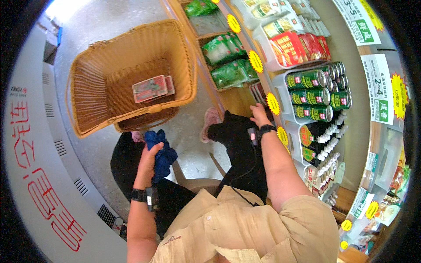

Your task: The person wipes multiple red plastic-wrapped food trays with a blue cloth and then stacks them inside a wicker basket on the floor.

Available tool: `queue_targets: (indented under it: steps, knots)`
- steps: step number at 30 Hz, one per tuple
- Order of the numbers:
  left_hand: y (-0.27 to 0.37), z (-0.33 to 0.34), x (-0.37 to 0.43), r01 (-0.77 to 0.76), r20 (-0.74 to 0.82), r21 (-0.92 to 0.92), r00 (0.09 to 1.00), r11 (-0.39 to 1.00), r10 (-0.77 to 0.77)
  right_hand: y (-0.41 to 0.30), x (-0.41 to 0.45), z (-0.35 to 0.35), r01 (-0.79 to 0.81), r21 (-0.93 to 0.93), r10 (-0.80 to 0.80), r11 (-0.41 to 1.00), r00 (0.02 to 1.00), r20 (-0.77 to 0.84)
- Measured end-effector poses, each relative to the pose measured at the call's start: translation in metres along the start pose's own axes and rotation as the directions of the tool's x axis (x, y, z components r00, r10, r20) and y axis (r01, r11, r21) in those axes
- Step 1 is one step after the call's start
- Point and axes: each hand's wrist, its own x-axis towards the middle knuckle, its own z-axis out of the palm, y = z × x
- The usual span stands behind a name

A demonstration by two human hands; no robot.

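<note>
A crumpled dark blue cloth (161, 162) is gripped in my left hand (148, 161), above my left thigh. Down at the lower shelf, my right hand (260, 115) reaches beside dark-and-red packets (258, 92). Its thumb and forefinger are apart, and no object shows between them; part of the other fingers is hard to make out. To the front left stands a tan woven basket (131, 36) with a thick rim. At least two flat, red-edged packages (150, 88) lie inside it, overlapping.
Green packs (223, 49) fill woven shelf bins on the right. Above are clear tubs with red pouches (289, 49), green cans (309, 96) and white-capped bottles (324, 138). Yellow starburst tags line the shelf edge. A white cabinet (36, 138) curves along the left. Below me is a stool (197, 184).
</note>
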Motion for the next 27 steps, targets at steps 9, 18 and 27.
queue_targets:
  steps: [9,18,27]
  knots:
    - [0.007,0.014,0.007,0.064,-0.056,0.082,0.997,0.995,-0.060,0.018,0.061,0.011,-0.132,0.117,0.161,0.984,0.943,-0.291]
    - [0.004,0.009,0.019,0.231,-0.150,0.073,0.964,0.970,-0.218,0.035,0.133,0.003,-0.066,0.511,0.297,0.857,0.875,-0.384]
    - [0.007,0.018,0.033,0.335,-0.220,0.036,0.922,0.942,-0.320,0.091,0.213,-0.031,0.004,0.590,0.276,0.807,0.882,-0.383]
